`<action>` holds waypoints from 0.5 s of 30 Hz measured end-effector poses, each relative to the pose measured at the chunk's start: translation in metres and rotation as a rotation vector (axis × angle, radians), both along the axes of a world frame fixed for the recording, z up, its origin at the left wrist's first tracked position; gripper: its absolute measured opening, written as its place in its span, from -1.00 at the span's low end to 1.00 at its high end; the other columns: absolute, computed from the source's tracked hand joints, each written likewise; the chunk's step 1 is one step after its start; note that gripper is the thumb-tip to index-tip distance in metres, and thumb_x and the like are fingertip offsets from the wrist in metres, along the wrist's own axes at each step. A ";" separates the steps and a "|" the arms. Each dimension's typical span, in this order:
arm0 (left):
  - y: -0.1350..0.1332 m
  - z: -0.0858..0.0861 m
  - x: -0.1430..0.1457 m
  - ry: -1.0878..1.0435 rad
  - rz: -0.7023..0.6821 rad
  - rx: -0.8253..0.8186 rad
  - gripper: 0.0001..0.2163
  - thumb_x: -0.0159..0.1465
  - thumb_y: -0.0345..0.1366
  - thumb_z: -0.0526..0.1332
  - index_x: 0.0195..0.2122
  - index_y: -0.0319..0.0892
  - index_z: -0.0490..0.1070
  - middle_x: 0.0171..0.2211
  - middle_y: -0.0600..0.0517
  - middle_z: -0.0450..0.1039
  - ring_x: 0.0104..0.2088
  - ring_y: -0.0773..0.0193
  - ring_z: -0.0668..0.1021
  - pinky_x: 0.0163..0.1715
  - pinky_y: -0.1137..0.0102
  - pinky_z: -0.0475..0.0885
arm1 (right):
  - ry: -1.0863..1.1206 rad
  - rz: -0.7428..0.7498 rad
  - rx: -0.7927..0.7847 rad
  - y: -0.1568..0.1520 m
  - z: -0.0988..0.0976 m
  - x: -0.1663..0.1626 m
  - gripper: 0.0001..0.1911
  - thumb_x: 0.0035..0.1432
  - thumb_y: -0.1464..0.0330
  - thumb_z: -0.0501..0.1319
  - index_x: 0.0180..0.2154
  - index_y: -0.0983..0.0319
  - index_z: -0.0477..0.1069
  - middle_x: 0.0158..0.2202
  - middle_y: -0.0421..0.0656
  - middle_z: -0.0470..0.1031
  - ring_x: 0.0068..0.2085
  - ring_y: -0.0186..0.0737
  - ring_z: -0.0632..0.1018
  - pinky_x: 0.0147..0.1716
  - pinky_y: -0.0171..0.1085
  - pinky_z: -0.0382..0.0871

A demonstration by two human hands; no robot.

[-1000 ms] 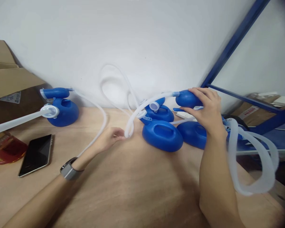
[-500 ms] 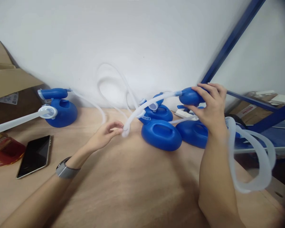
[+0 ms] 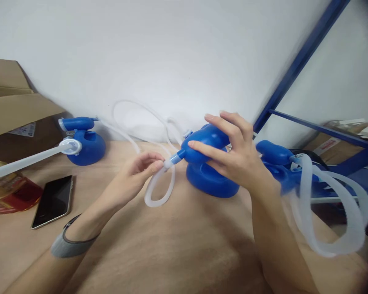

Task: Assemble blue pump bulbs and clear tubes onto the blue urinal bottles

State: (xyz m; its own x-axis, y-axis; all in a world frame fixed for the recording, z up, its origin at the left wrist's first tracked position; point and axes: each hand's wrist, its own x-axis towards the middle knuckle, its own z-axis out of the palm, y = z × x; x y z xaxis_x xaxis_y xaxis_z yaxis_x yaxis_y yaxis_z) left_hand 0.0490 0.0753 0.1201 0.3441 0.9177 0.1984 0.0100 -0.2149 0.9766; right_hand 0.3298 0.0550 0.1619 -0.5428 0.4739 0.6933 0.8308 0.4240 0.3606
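Observation:
My left hand (image 3: 141, 173), a grey watch band (image 3: 75, 241) at its wrist, pinches a translucent white hose (image 3: 155, 202) close to the narrow nozzle of a blue bulb-shaped plastic piece. From there the hose drops in a small loop over the table. My right hand (image 3: 233, 151) is wrapped over the blue bulb-shaped piece (image 3: 198, 145) from above, its nozzle pointing down and left at my left fingertips. Directly beneath the bulb-shaped piece stands a blue plastic bottle (image 3: 213, 185) with a moulded handle, partly covered by it.
At left stands another blue bottle (image 3: 90, 149) with a hose, near a dark phone (image 3: 53, 202), a jar of red liquid (image 3: 15, 192) and a cardboard box (image 3: 24, 110). More blue parts (image 3: 274, 153) and a coiled hose (image 3: 309, 212) lie right, before a blue metal frame (image 3: 300, 61).
My right hand has brought the blue bulb-shaped piece left and down, turning its nozzle toward my left hand. The hose that arched between the hands now hangs in a loop. The view has shifted slightly.

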 end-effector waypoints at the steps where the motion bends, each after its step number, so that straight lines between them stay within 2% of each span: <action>1: -0.001 0.001 -0.002 -0.018 -0.013 -0.047 -0.60 0.22 0.09 0.46 -0.17 -0.15 0.59 -0.22 -0.03 0.61 -0.17 0.14 0.59 -0.14 0.33 0.47 | 0.000 -0.002 0.006 -0.001 -0.002 -0.004 -0.50 0.38 0.26 0.30 0.22 -0.42 0.37 0.42 -0.38 0.25 0.49 0.12 0.18 0.38 0.29 0.27; 3: -0.002 0.000 -0.004 -0.068 -0.079 -0.179 -0.56 0.17 0.11 0.49 -0.18 -0.16 0.62 -0.20 -0.06 0.63 -0.16 0.12 0.60 -0.09 0.31 0.49 | 0.005 -0.014 -0.013 -0.003 -0.005 -0.008 -0.48 0.33 0.21 0.37 0.21 -0.45 0.37 0.39 -0.38 0.27 0.51 0.17 0.13 0.36 0.30 0.31; 6: -0.001 -0.003 -0.007 -0.111 -0.252 -0.354 -0.57 0.16 0.10 0.50 -0.18 -0.18 0.66 -0.19 -0.10 0.65 -0.14 0.09 0.63 -0.02 0.26 0.51 | -0.001 -0.006 -0.072 -0.003 -0.008 -0.006 -0.46 0.28 0.18 0.42 0.20 -0.42 0.39 0.36 -0.37 0.30 0.51 0.21 0.11 0.32 0.29 0.37; 11: 0.001 -0.003 -0.012 -0.110 -0.465 -0.479 -0.61 0.22 0.05 0.47 -0.12 -0.17 0.68 -0.20 -0.13 0.67 -0.17 0.07 0.66 -0.07 0.25 0.55 | -0.022 0.042 -0.081 -0.004 -0.008 -0.005 -0.47 0.32 0.22 0.37 0.18 -0.47 0.37 0.37 -0.40 0.30 0.50 0.17 0.15 0.33 0.31 0.38; 15: 0.002 -0.003 -0.014 -0.160 -0.505 -0.554 -0.62 0.13 0.00 0.55 -0.17 -0.15 0.68 -0.29 -0.07 0.65 -0.26 0.13 0.66 -0.18 0.30 0.56 | -0.019 0.148 0.018 -0.007 -0.008 -0.008 -0.44 0.35 0.26 0.34 0.19 -0.51 0.33 0.40 -0.42 0.25 0.49 0.10 0.18 0.35 0.28 0.36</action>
State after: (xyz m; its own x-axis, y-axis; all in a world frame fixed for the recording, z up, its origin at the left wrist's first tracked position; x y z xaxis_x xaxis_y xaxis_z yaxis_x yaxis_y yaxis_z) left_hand 0.0346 0.0776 0.1168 0.7540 0.6366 -0.1620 -0.1098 0.3652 0.9244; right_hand 0.3218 0.0480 0.1542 -0.6188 0.3753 0.6901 0.7528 0.5343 0.3845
